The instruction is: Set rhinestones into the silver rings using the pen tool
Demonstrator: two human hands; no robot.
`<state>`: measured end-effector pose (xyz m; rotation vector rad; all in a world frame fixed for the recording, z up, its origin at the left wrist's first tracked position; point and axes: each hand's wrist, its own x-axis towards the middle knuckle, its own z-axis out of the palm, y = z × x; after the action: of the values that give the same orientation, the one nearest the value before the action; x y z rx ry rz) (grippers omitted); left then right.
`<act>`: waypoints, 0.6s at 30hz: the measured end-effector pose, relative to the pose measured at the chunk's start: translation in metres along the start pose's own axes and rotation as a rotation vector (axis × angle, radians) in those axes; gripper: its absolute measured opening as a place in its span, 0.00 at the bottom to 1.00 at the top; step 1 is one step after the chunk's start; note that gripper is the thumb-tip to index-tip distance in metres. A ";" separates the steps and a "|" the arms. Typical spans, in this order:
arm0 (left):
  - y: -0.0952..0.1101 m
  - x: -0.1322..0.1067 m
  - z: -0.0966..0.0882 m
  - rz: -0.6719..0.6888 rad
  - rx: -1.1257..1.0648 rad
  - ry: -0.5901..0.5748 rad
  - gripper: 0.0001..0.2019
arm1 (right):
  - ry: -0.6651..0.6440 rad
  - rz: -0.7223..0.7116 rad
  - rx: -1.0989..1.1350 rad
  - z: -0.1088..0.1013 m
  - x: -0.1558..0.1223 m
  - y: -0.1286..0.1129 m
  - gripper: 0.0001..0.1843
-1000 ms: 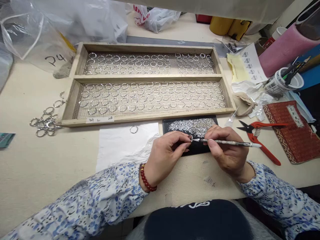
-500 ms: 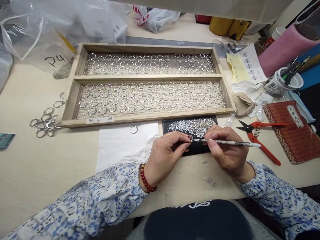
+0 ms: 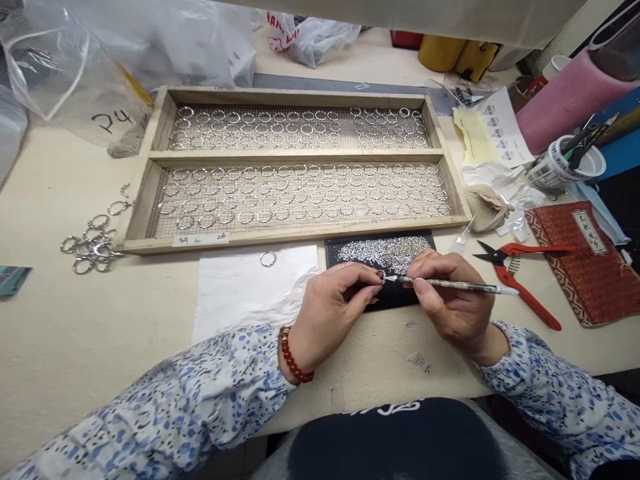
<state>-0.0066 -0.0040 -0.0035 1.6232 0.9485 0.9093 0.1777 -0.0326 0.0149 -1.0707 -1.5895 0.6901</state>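
My left hand [image 3: 336, 303] pinches a small silver ring [image 3: 383, 277] between thumb and fingertips, its lower part hidden by them. In my right hand [image 3: 453, 300] is a slim pencil-like stick [image 3: 465, 286], its pale pointed tip touching or nearly touching the ring. Both hands are over a black pad [image 3: 395, 298] that carries a spread of tiny shiny stones [image 3: 385, 252]. Left of the pad, another ring [image 3: 268, 259] rests on a white paper sheet [image 3: 235, 287].
A two-part wooden mesh tray [image 3: 300, 157] full of rings stands behind the hands. Loose rings [image 3: 93, 247] are heaped at its left. On the right are red-handled cutters [image 3: 515, 273], a red patterned pouch [image 3: 585, 260] and a white tub of tools [image 3: 565, 163].
The stick's tip has shifted very slightly toward the ring, and my right hand has edged a little left with it. My left hand keeps its hold on the ring.
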 end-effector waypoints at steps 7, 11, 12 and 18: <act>-0.001 -0.001 0.000 -0.002 -0.006 -0.003 0.06 | -0.012 -0.005 -0.002 -0.001 0.000 -0.001 0.10; 0.000 0.000 0.000 -0.003 -0.001 0.000 0.06 | -0.010 -0.007 0.004 -0.001 0.000 0.000 0.10; 0.000 0.000 0.000 -0.003 -0.002 0.001 0.06 | -0.010 -0.007 0.005 -0.001 0.000 0.001 0.11; 0.002 0.000 0.000 -0.008 -0.009 0.003 0.05 | 0.009 -0.015 0.012 -0.002 0.001 -0.001 0.11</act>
<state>-0.0058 -0.0041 -0.0017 1.6102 0.9508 0.9098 0.1798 -0.0326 0.0165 -1.0505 -1.5823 0.6832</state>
